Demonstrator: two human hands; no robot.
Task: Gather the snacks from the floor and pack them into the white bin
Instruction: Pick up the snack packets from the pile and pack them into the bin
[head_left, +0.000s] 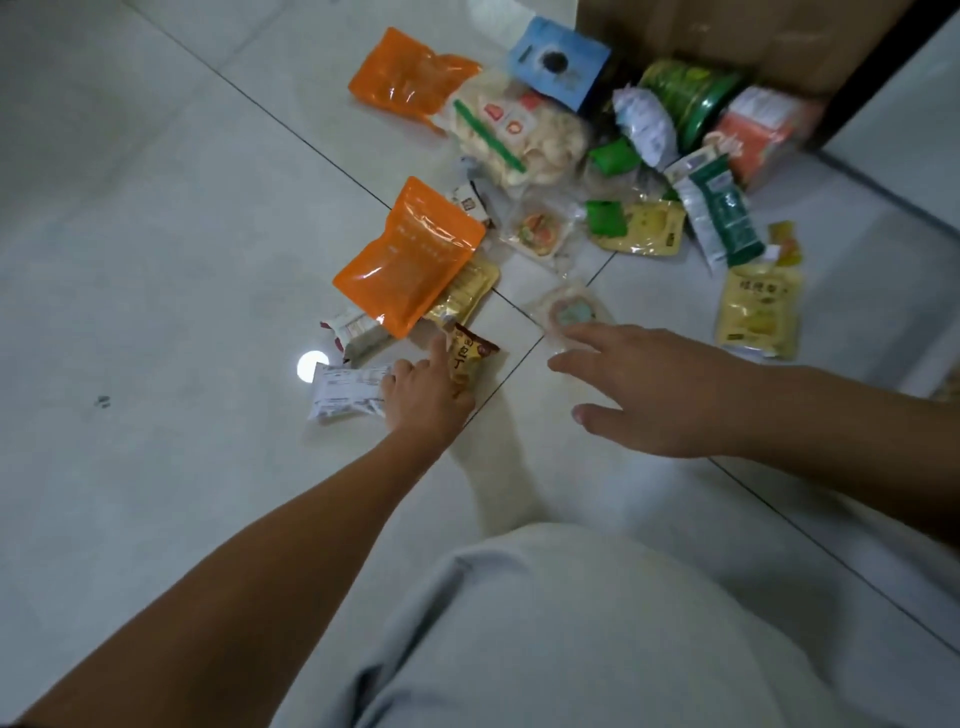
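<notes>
Head view: snacks (519, 137) lie on the floor (156, 260) from centre to 1 o'clock, below a box (727, 31) cut by the top edge.
Hidden: left hand (423, 397) covers the near end of the brown packet (475, 351).
Axis: brown packet points to 1 o'clock.
Left hand: index straight on it, other fingers curled by a white packet (343, 392); grip unclear.
Right hand (654, 389): spread, fingertips over a clear packet (569, 314) at 3 o'clock.
Writing: blurred, unreadable.
</notes>
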